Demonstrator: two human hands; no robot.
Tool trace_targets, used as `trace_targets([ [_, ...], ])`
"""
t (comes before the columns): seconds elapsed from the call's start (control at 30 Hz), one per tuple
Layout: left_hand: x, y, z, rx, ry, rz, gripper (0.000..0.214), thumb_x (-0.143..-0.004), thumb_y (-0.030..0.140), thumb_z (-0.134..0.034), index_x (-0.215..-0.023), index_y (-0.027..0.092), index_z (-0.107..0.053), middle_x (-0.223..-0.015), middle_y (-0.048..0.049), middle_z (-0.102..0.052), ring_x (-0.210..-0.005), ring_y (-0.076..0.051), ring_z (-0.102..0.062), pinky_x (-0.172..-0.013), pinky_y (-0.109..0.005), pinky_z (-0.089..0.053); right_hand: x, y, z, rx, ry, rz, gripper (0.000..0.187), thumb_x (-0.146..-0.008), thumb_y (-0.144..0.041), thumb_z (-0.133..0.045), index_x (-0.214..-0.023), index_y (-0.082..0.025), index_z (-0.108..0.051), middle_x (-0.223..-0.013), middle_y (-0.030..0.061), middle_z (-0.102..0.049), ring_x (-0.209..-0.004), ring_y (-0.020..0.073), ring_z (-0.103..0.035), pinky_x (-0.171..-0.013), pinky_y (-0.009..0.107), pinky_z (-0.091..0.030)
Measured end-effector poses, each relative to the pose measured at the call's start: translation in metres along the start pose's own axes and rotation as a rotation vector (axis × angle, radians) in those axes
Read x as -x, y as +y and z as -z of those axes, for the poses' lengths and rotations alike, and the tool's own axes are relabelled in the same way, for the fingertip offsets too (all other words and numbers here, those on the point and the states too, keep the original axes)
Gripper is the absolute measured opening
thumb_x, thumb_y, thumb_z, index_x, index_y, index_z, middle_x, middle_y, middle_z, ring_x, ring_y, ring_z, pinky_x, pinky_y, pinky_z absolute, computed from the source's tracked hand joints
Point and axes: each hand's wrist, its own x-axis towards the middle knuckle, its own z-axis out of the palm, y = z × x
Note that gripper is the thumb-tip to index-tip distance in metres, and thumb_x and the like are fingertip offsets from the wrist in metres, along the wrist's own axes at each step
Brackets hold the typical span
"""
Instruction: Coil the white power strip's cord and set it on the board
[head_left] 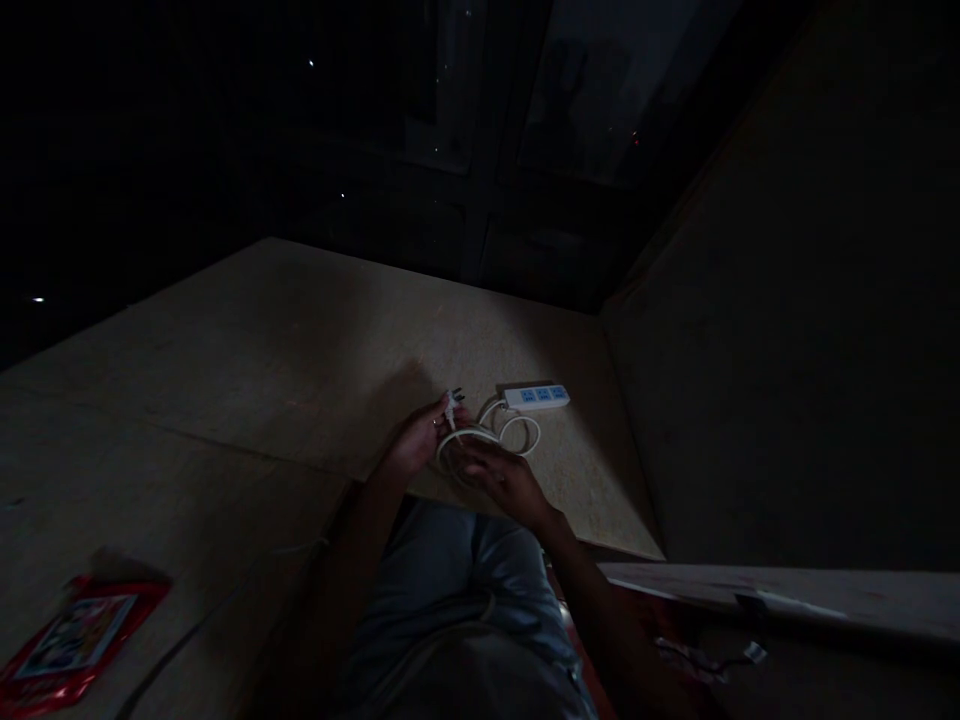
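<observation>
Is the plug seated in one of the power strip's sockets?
No, the plug is at the left hand with its prongs bare, apart from the power strip.

The broadest passage runs over the bench (315,330), left of and beyond the left hand (418,440), across bare board to the dark window frame (480,230), which bounds the far side. Directly rightward, loops of cable (517,450) lie across the way between the right hand (511,482) and the power strip (537,398). Past the strip, a narrower strip of board leads to the wall (772,350), which blocks further travel. At near left, a red packet (79,640) obstructs the corner.
</observation>
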Motion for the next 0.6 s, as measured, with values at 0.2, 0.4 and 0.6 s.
trace_targets([
  [0.2, 0.024, 0.034, 0.002, -0.223, 0.024, -0.288, 0.061, -0.055, 0.052, -0.087, -0.092, 0.011, -0.063, -0.090, -0.0121, -0.071, -0.083, -0.023, -0.070, -0.070, -0.029, -0.053, 0.000, 0.040, 0.045, -0.276, 0.449, -0.255, 0.041, -0.095, -0.051, -0.048, -0.104, -0.016, -0.064, -0.112, 0.0150, -0.069, -0.084, 0.0222, -0.070, -0.080, 0.037, -0.057],
  [0.4, 0.033, 0.064, -0.004, -0.239, 0.151, -0.501, 0.060, -0.058, 0.055, -0.084, -0.091, 0.014, -0.054, -0.090, -0.0072, -0.067, -0.070, -0.020, -0.069, -0.058, -0.028, -0.052, -0.035, 0.121, 0.061, -0.162, 0.387, -0.311, 0.038, -0.092, -0.040, -0.038, -0.110, -0.013, -0.057, -0.116, 0.0178, -0.064, -0.083, 0.0189, -0.067, -0.077, 0.035, -0.055],
  [0.6, 0.036, 0.100, 0.007, -0.206, 0.271, -0.696, 0.047, -0.064, 0.041, -0.081, -0.090, 0.016, -0.052, -0.080, -0.0014, -0.062, -0.060, -0.015, -0.065, -0.060, -0.029, -0.054, -0.082, 0.139, 0.058, 0.250, -0.383, -0.016, 0.056, -0.068, -0.010, -0.057, -0.123, -0.012, -0.065, -0.140, 0.0148, -0.054, -0.134, 0.0205, -0.046, -0.111, 0.035, -0.033],
])
